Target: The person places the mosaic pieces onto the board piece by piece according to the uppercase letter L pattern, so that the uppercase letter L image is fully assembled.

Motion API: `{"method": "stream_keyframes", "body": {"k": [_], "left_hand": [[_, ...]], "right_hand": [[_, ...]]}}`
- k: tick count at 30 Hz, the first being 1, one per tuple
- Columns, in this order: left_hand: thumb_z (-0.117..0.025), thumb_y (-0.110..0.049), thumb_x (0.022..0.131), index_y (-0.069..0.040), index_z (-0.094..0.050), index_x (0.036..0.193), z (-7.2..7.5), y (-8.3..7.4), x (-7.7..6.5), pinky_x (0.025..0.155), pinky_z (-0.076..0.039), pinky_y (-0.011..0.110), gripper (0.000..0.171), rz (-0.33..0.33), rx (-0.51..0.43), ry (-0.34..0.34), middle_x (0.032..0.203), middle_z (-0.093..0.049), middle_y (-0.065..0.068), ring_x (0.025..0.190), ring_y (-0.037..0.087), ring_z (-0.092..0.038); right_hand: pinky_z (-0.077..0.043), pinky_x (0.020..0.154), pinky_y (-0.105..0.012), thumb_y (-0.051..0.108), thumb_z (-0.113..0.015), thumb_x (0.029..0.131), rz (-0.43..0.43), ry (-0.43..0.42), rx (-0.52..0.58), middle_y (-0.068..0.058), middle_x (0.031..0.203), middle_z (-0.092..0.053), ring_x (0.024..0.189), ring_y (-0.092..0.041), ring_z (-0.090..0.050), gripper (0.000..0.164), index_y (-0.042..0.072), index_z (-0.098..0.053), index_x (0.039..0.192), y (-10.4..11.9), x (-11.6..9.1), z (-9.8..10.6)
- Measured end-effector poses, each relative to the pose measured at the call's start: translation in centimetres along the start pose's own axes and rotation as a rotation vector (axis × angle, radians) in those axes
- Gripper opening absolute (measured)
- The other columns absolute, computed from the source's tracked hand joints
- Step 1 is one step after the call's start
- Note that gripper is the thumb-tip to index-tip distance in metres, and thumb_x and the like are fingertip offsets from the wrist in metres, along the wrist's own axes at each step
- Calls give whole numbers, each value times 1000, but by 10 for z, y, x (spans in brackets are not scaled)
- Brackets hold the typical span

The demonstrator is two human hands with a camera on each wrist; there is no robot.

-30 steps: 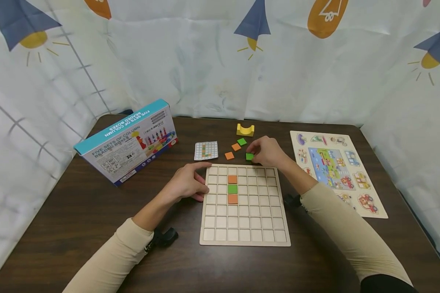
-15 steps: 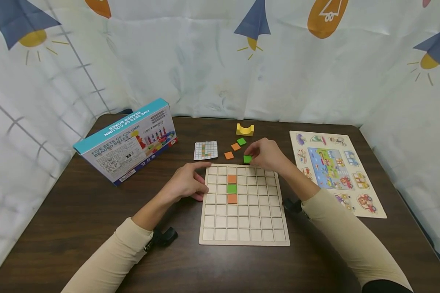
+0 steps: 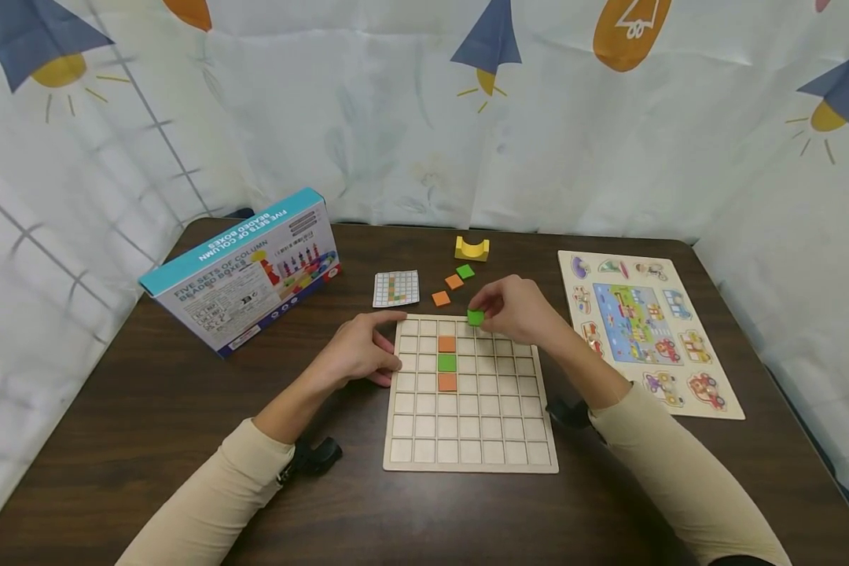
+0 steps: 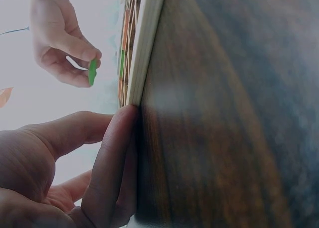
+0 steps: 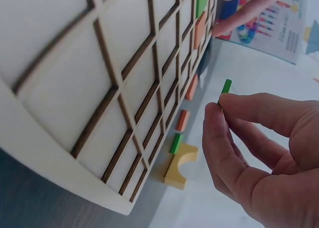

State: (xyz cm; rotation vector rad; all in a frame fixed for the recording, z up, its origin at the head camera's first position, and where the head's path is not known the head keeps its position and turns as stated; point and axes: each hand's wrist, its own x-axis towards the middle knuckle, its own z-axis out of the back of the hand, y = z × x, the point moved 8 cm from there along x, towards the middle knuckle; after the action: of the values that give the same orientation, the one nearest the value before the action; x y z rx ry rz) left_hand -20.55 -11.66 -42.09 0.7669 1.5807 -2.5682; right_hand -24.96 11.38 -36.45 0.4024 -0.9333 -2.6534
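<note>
right hand (image 3: 520,310) pinches a green tile (image 3: 475,317) raised over the far part of the grid board (image 3: 470,428); left hand (image 3: 361,351) rests relaxed fingers on its left edge. best to keep the board still, level the tile, lower it straight. placed tiles (image 3: 447,363) sit close, could get nudged; loose tiles (image 3: 454,281), yellow block (image 3: 471,250) beyond, pattern card (image 3: 396,288) far-left.

Left grip (image 3: 357,350): fingers (image 4: 112,163) nearly straight, forefinger set apart from the rest. Left arm (image 3: 215,487): beige sleeve, slanting back and outward from its grip, skin bare between cuff and grip. Right grip (image 3: 515,308): a little ahead and to the right of the left grip, thumb and fingertips (image 5: 216,123) pinching. Right arm (image 3: 668,464): beige sleeve, slanting back and outward from its grip.
</note>
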Motion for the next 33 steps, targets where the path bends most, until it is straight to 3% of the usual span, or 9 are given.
{"method": "stream_keyframes", "body": {"k": [6,14,33], "left_hand": [[-78,9,84,-22,-49,155,0,-1,-1,62,-68,38,83,3,4,2,104,-62,20,66,22,-74],[-78,9,84,-22,-49,156,0,-2,-1,62,-69,38,83,1,7,3,105,-62,20,66,22,-74],[-78,9,83,-21,-50,155,0,-1,-1,61,-68,38,83,-3,12,-5,103,-63,20,63,22,-74]], "right_hand": [[-53,73,-30,0,-77,87,16,8,18,-4,89,-71,84,-20,-63,24,10,-79,108,6,-13,-7],[-54,73,-29,0,-78,86,32,21,23,-3,94,-74,88,-18,-65,25,9,-79,110,14,-29,-17],[-58,73,-27,-2,-79,83,67,60,37,0,94,-72,84,-13,-64,24,10,-78,104,40,-52,-38]]}}
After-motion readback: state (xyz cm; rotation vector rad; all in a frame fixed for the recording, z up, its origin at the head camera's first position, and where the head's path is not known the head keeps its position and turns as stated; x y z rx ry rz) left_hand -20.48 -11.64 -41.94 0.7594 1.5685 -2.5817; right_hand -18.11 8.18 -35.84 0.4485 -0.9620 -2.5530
